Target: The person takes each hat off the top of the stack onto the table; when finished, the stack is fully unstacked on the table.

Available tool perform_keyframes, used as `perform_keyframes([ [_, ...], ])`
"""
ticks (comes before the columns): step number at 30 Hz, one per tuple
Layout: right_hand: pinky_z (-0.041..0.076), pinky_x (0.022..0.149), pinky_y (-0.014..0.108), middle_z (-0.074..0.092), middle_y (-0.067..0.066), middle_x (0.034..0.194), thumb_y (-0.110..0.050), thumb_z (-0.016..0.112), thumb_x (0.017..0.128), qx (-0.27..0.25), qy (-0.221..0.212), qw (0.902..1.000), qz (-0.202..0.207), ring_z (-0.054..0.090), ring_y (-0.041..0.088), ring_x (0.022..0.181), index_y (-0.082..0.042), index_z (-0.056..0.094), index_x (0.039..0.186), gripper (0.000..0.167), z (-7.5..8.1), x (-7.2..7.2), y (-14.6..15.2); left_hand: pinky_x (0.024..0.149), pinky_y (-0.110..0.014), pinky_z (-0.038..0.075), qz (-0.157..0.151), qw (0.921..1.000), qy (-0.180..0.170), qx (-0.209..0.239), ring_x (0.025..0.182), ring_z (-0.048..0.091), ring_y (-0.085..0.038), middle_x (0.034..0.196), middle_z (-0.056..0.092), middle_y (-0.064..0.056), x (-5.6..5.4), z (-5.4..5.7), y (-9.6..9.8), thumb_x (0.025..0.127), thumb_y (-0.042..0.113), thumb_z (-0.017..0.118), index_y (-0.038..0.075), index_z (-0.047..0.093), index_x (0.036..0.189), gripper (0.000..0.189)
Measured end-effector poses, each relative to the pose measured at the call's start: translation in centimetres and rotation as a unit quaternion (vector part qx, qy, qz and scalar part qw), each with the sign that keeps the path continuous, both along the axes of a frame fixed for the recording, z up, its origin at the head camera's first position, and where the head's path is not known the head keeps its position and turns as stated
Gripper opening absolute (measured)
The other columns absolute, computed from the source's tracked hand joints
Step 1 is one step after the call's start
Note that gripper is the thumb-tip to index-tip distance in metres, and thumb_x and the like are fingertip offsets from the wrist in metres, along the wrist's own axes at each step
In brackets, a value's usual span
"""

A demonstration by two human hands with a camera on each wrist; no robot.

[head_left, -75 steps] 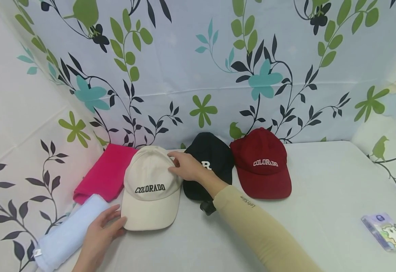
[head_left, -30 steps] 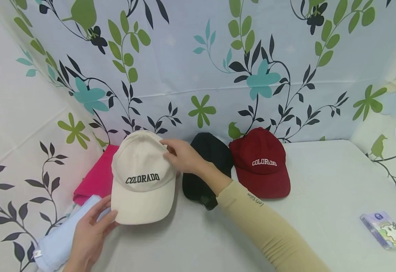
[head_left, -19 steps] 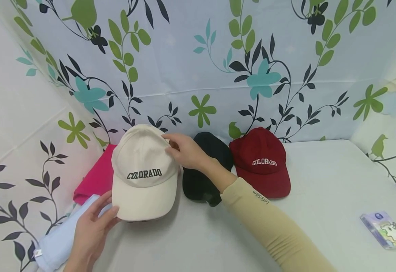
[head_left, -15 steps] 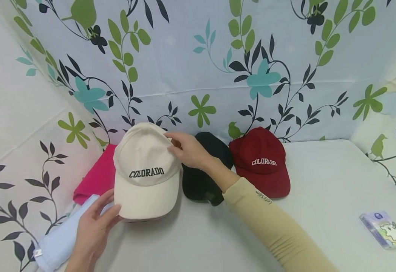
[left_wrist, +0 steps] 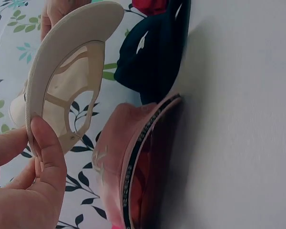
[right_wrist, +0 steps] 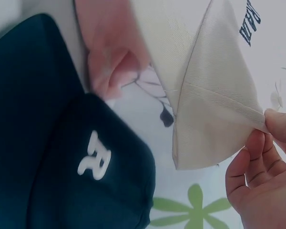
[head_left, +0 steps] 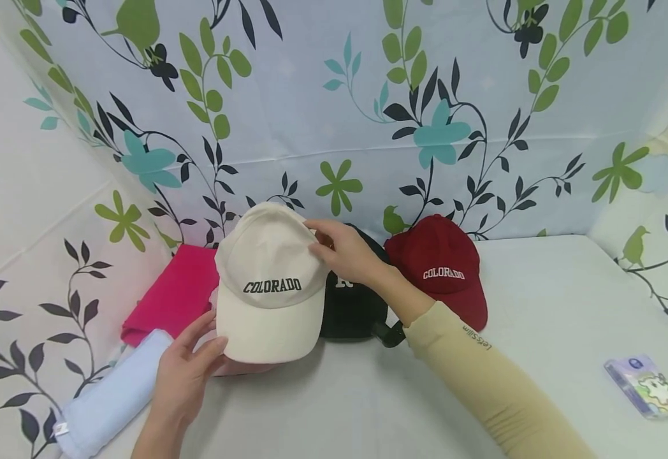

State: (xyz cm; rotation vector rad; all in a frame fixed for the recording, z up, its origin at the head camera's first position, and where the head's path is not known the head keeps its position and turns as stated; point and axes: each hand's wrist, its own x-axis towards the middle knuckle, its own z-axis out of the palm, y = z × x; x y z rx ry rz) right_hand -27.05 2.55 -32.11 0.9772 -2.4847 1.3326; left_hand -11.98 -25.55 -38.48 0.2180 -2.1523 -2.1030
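Observation:
A cream baseball cap (head_left: pixel 271 280) lettered COLORADO is held up off the table between both hands. My left hand (head_left: pixel 185 370) pinches the left edge of its brim; in the left wrist view the thumb lies on the brim's underside. The side of the crown is pinched by my right hand (head_left: pixel 348 252), with thumb and fingertips on the fabric. Below and behind the cream cap sits a pink cap (left_wrist: pixel 114 148), mostly hidden in the head view. A black cap (right_wrist: pixel 95 157) with a white R stands right of it, partly covered by my right hand and forearm.
A dark red COLORADO cap (head_left: pixel 443 268) stands at the back, right of the black one. At left lie a folded bright pink cloth (head_left: pixel 179 293) and a rolled light blue cloth (head_left: pixel 116 395). A small purple-and-yellow pack (head_left: pixel 646 386) lies far right. Patterned fabric (head_left: pixel 288 115) hangs behind.
Both hands have lifted the cream cap, first slightly left, then right toward the black cap. The pink cap beneath has come partly into view. The black cap has shifted slightly to the right.

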Motion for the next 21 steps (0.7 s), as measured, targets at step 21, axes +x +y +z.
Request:
perform_keyframes([
  [21, 0.059, 0.078, 0.036, 0.062, 0.011, 0.109, -0.005, 0.064, 0.098, -0.046, -0.036, 0.9980, -0.025, 0.060, 0.025, 0.092, -0.005, 0.057, 0.142, 0.044, -0.4, 1.0, 5.3, 0.086, -0.031, 0.057, -0.037, 0.9987, 0.018, 0.031, 0.097, 0.069, -0.015, 0.130, 0.053, -0.008, -1.1, -0.9, 4.5, 0.096, 0.002, 0.066, 0.009, 0.046, 0.150, 0.058],
])
